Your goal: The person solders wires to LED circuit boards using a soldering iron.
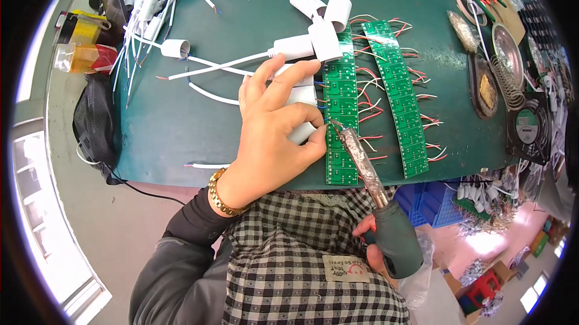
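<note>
Spare circuit strip (398,98) (right of iron (362,162)).

Yellow and red packages (84,44) at table's left edge; beige label (347,269) on checked cloth.

Right hand (377,246) mostly behind iron handle (398,237); sockets (298,98) half-covered by left hand (274,126)

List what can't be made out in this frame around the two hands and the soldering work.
Head view only:
- Right hand: mostly hidden behind the soldering iron handle; only fingertips show.
- White housings: partly covered by the left hand, so their number is unclear.
- Iron tip on the left circuit board strip: too small to tell which pad or wire it touches.
- Parts at the right rim: bent and blurred by the fisheye.
</note>
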Tool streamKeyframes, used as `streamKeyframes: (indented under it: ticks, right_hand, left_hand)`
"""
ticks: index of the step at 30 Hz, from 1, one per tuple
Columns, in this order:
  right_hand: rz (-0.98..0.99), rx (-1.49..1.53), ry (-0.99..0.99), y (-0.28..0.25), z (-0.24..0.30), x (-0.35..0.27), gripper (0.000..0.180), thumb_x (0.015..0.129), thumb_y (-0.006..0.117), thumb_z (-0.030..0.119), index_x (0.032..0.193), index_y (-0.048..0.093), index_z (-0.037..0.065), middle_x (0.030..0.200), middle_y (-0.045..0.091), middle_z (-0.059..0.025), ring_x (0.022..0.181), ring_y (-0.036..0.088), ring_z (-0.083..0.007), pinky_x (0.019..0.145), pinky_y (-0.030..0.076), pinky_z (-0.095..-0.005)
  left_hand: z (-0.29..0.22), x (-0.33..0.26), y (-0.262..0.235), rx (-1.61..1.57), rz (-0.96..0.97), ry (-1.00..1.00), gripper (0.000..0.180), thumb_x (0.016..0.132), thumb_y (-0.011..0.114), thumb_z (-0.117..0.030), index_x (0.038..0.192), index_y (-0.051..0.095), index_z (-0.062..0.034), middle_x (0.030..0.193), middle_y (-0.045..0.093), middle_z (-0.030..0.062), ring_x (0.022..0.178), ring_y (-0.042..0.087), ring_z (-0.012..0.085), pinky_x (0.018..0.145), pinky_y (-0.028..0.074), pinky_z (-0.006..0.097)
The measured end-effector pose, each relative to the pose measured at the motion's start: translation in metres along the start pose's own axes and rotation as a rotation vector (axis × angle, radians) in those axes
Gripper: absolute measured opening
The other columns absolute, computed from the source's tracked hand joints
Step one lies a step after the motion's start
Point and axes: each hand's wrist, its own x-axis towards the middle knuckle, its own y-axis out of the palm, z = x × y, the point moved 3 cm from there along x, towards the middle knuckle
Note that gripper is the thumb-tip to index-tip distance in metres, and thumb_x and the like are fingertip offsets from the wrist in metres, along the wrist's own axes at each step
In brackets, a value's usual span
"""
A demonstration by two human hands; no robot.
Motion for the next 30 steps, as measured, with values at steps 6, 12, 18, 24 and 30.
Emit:
streamKeyframes:
  ticks: [6,12,18,24,30]
  right_hand:
    - [-0.117,-0.099,-0.149,0.003,-0.015,0.001,0.043,0.085,0.064,0.029,0.115,0.047,0.004,0.097,0.055,-0.0133,0.083,0.059,-0.022,0.074,0.048,-0.0348]
    - [-0.179,0.044,-0.151,0.007,-0.018,-0.002,0.04,0.086,0.063,0.027,0.113,0.047,0.001,0.094,0.056,-0.0135,0.081,0.06,-0.0216,0.072,0.049,-0.0344]
    - [-0.192,-0.139,-0.074,0.007,0.009,-0.002,0.049,0.088,0.062,0.038,0.113,0.046,0.0,0.088,0.058,-0.0125,0.079,0.06,-0.021,0.071,0.051,-0.0351]
    - [-0.212,-0.066,-0.122,0.01,0.021,0.003,0.057,0.087,0.061,0.047,0.114,0.045,-0.001,0.086,0.058,-0.0115,0.077,0.06,-0.0194,0.07,0.049,-0.0315]
    - [-0.364,0.001,-0.136,0.021,0.018,0.016,0.027,0.077,0.068,0.026,0.082,0.063,0.0,0.071,0.061,-0.0048,0.057,0.049,-0.0085,0.051,0.037,-0.0214]
  left_hand:
    - [0.0,0.0,0.0,0.003,-0.011,-0.003,0.012,0.059,0.073,-0.005,0.063,0.062,-0.0091,0.128,0.055,0.005,0.126,0.038,0.0371,0.1,0.026,0.056]
    - [-0.001,0.001,0.001,-0.014,-0.017,-0.009,0.012,0.059,0.072,-0.005,0.063,0.063,-0.0092,0.126,0.055,0.0046,0.126,0.039,0.0363,0.1,0.026,0.056]
    - [0.0,0.0,0.0,-0.01,-0.032,-0.021,0.011,0.059,0.072,-0.007,0.065,0.063,-0.0095,0.126,0.055,0.0034,0.126,0.038,0.0366,0.1,0.026,0.057]
    - [0.0,0.0,0.0,-0.011,-0.028,-0.025,0.01,0.06,0.072,-0.007,0.065,0.064,-0.0093,0.127,0.054,0.0034,0.126,0.038,0.0368,0.1,0.026,0.059]
    - [0.0,0.0,0.001,-0.007,-0.02,-0.027,0.009,0.06,0.072,-0.007,0.065,0.064,-0.0087,0.126,0.055,0.0035,0.125,0.039,0.0368,0.1,0.027,0.059]
